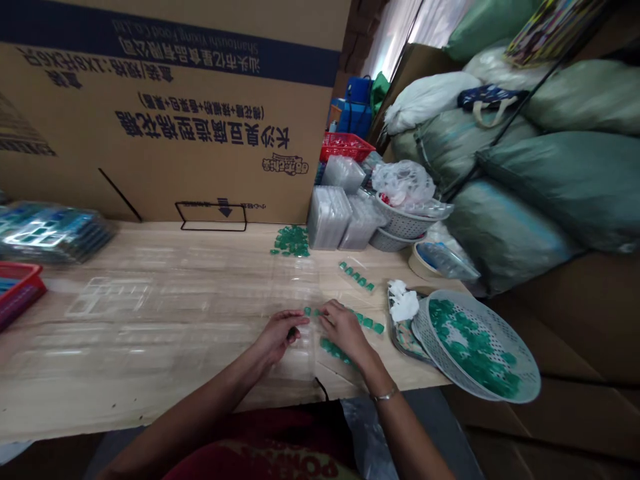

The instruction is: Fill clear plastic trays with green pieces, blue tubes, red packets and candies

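My left hand (280, 335) is over the clear plastic trays (295, 360), fingers drawn together. A small dark spot shows between them; what it is I cannot make out. Just above its fingertips is a small green piece (307, 311). My right hand (345, 328) is closed, its fingertips at a second green piece (317, 312). From behind this hand a row of green pieces (369, 323) extends to the right. More green pieces (336, 349) lie below the right hand, partly hidden by it. Another slanting row of green pieces (356, 275) lies farther back.
A large cardboard box (210, 153) stands behind the table. Near it are a green pile (291, 241) and stacked clear boxes (330, 217). At right, a white basket (531, 373) holds green pieces, beside a tray with white tissue (403, 302). Blue packs (50, 233) and a red basket (25, 303) are left.
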Tool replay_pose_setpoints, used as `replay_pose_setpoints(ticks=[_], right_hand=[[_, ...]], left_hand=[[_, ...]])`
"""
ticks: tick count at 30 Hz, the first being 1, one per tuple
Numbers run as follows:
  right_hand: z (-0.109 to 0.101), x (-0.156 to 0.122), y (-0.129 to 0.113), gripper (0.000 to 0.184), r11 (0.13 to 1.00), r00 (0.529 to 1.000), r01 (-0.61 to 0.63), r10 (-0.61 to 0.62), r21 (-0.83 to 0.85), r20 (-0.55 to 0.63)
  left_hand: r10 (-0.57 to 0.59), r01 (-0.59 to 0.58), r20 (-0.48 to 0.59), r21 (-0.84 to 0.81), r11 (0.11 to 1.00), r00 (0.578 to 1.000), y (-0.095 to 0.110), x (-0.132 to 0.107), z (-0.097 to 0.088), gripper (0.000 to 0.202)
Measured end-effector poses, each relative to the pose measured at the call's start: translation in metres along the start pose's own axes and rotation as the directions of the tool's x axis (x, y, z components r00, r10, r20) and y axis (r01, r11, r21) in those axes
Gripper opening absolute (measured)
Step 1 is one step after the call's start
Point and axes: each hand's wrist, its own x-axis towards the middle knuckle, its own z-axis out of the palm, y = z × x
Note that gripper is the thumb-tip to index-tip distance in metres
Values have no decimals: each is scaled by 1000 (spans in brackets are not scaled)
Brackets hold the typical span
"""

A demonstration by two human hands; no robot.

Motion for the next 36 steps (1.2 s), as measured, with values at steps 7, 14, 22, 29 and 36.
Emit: replay_pose_setpoints(ticks=[7, 14, 22, 29, 36], right_hand=[[12, 5, 11, 14, 998, 996, -15, 20, -64, 83], [3, -8, -15, 16, 998, 998, 6, -2, 55, -65], [-5, -6, -62, 14, 978, 1000, -1, 2, 207, -2], [-2, -9, -53, 12, 966, 996, -60, 41, 253, 78], [2, -11, -54, 12, 929, 993, -97, 116, 357, -32]], left_hand=[[-74, 76, 50, -41, 996, 996, 3, 1, -5, 12], [-188, 240, 183, -327, 914, 965, 19, -15, -12, 13], [-120, 263, 347, -402, 877, 930, 10, -20, -2, 22], [-112, 283, 421, -370, 885, 900, 8, -24, -1, 25], [-90, 203, 357, -294, 934, 930, 4, -26, 2, 18]])
